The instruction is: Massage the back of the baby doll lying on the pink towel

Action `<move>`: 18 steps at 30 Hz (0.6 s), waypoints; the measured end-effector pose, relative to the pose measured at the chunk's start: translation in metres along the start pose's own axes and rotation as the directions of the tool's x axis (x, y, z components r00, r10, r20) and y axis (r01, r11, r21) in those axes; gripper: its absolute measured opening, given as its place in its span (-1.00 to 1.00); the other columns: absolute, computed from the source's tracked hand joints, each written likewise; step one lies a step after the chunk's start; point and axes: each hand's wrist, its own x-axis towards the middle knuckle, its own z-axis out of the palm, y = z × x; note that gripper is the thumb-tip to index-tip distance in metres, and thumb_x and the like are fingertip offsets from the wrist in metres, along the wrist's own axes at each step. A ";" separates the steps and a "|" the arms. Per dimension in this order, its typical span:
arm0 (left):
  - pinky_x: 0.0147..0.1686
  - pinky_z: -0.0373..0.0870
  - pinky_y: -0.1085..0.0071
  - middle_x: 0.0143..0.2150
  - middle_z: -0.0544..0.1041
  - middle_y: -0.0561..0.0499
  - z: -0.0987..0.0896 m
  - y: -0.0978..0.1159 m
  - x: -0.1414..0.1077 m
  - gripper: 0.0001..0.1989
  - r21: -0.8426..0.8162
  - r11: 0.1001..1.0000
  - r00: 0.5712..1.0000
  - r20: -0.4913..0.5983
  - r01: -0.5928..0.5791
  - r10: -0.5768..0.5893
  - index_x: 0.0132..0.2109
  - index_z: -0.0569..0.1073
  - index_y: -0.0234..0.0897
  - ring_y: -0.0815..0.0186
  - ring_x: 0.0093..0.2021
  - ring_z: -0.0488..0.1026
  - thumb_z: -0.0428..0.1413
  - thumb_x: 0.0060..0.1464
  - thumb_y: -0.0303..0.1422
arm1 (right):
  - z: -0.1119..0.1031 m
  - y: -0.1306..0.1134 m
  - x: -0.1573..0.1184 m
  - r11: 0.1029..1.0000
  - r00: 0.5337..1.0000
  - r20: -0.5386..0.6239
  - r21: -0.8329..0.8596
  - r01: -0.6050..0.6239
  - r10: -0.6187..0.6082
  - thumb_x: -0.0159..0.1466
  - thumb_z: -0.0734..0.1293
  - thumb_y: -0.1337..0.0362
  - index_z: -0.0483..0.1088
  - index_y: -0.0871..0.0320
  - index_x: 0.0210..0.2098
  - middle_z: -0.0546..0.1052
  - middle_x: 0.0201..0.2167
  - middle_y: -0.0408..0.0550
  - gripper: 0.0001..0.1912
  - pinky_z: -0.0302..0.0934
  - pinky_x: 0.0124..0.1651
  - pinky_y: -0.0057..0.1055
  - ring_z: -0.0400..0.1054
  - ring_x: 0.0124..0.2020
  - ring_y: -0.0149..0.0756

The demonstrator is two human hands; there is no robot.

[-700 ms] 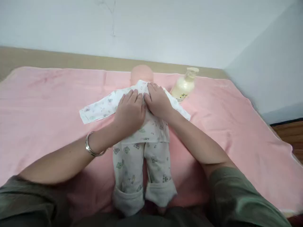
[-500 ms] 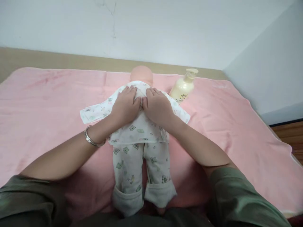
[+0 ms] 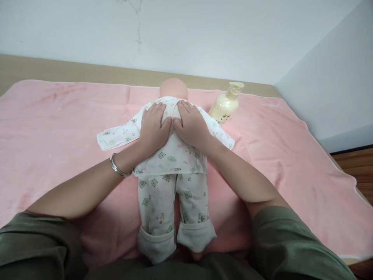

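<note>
A doll (image 3: 173, 88) in a white printed top (image 3: 175, 159) and matching trousers (image 3: 159, 202) lies with its head away from me, its face not visible. Flat on the left side of the top's upper part rests my left hand (image 3: 154, 126), fingers stretched out. My right hand (image 3: 192, 124) lies flat on the right side, thumb close to the left one. Both hold nothing. The doll's sleeves spread out to either side, and the trouser cuffs are folded up.
A cream pump bottle (image 3: 225, 105) is just right of the doll's shoulder. Under everything spreads a pink blanket (image 3: 291, 155). Behind it are a beige edge strip (image 3: 87, 70) and a white wall (image 3: 186, 35). Wooden floor (image 3: 358, 167) shows at the far right.
My left hand's fingers have spread a little more on the top, and my right hand has shifted slightly up and left. The view has moved slightly.
</note>
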 end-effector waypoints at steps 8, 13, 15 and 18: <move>0.52 0.01 -0.10 0.43 0.28 -0.30 -0.003 0.002 -0.001 -0.39 0.045 0.999 1.000 0.016 -0.014 0.013 0.35 0.30 -0.48 -0.05 0.46 0.18 -0.15 0.26 -0.24 | -0.001 -0.001 -0.002 0.999 1.000 0.007 -0.035 0.009 -0.009 0.40 0.08 0.24 0.15 0.50 0.38 0.24 0.40 0.25 -0.35 -0.04 0.53 -0.06 0.09 0.45 0.01; 0.53 -0.02 -0.11 0.45 0.25 -0.33 -0.003 0.013 -0.018 -0.41 0.087 0.994 0.996 0.054 -0.073 0.068 0.33 0.31 -0.53 -0.09 0.50 0.10 -0.13 0.27 -0.30 | -0.013 0.006 0.002 0.990 0.991 0.091 -0.094 0.102 -0.093 0.43 0.08 0.17 0.18 0.49 0.35 0.30 0.35 0.29 -0.37 0.14 0.41 -0.06 0.21 0.37 0.05; 0.54 -0.07 -0.12 0.47 0.21 -0.32 -0.003 0.019 -0.027 -0.41 0.085 0.991 0.993 0.071 -0.099 0.093 0.35 0.29 -0.53 -0.08 0.53 0.04 -0.12 0.26 -0.31 | -0.020 0.006 0.003 0.986 0.987 0.137 -0.133 0.098 -0.079 0.45 0.06 0.16 0.25 0.44 0.29 0.37 0.29 0.27 -0.42 0.26 0.29 -0.06 0.32 0.26 0.06; 0.54 -0.13 -0.13 0.51 0.13 -0.29 -0.004 0.025 -0.033 -0.38 0.050 0.996 0.992 0.105 -0.080 0.074 0.39 0.23 -0.52 -0.06 0.55 -0.04 -0.12 0.25 -0.32 | -0.029 0.001 0.001 0.971 0.980 0.190 -0.214 0.107 -0.066 0.48 0.03 0.17 0.34 0.40 0.17 0.46 0.15 0.23 -0.49 0.33 0.16 -0.06 0.40 0.13 0.06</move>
